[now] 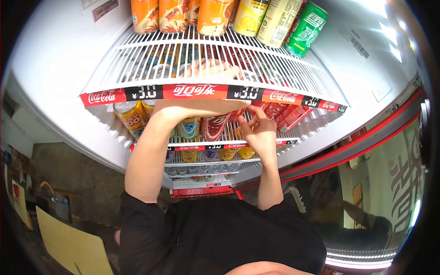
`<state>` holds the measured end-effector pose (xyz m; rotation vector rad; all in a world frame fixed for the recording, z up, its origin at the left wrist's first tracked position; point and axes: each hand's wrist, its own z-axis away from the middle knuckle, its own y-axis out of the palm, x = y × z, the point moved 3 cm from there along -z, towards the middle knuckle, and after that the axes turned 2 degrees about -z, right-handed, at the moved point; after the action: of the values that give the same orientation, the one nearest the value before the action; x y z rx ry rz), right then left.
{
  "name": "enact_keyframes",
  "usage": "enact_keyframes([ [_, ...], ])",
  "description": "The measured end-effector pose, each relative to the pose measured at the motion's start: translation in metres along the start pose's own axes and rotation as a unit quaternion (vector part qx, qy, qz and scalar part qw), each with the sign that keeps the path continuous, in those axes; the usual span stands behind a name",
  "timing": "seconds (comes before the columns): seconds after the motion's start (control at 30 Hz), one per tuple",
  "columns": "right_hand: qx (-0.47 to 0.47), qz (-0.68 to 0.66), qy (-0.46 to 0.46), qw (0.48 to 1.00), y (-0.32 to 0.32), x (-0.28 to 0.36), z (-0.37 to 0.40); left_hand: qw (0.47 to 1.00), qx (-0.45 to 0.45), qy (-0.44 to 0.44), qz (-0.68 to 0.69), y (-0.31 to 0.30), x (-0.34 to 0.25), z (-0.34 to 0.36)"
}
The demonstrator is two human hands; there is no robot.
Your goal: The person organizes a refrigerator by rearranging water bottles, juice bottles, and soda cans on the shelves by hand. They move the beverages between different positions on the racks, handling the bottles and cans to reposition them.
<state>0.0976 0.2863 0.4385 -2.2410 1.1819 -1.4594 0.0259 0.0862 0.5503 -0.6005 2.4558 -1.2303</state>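
Note:
My left hand [213, 68] reaches in under the top wire shelf [151, 57] of a drinks fridge. Its fingers show partly through the wires, near can tops; what they hold, if anything, is hidden. Below the price strip [195, 90], my right hand [259, 126] is beside red cans, its thumb and bent fingers apart, with no can clearly in its grasp. A red can [214, 127] stands between my forearms, and another [293, 118] leans to the right of my right hand.
Orange cans [214, 17], yellow cans [250, 18] and a green can [307, 30] stand on the top shelf. Yellow cans [130, 117] stand left of my left forearm. Lower shelves hold more drinks. The open glass door [366, 183] is at the right, a pale board [71, 243] at lower left.

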Motion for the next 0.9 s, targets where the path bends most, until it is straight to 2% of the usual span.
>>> enact_keyframes([
  [0.1, -0.007, -0.002, -0.014, 1.000, 0.0020, -0.0058, -0.0002, 1.000, 0.001, 0.005, 0.008, 0.0013, -0.0014, -0.0027],
  [0.2, -0.005, 0.005, -0.006, 1.000, -0.0003, -0.0010, 0.0002, 0.998, -0.059, 0.007, -0.011, 0.0016, -0.0050, 0.0040],
  [0.27, -0.016, -0.007, -0.024, 1.000, 0.0010, -0.0026, 0.0008, 0.999, -0.046, 0.000, -0.019, -0.0023, -0.0071, 0.0039],
  [0.53, 0.002, 0.007, 0.000, 1.000, 0.0002, -0.0032, 0.0008, 0.999, -0.034, 0.000, 0.026, -0.0059, -0.0072, -0.0012],
  [0.9, 0.001, 0.012, 0.001, 1.000, 0.0001, -0.0040, 0.0011, 1.000, -0.028, 0.012, 0.004, 0.0008, -0.0019, -0.0005],
])
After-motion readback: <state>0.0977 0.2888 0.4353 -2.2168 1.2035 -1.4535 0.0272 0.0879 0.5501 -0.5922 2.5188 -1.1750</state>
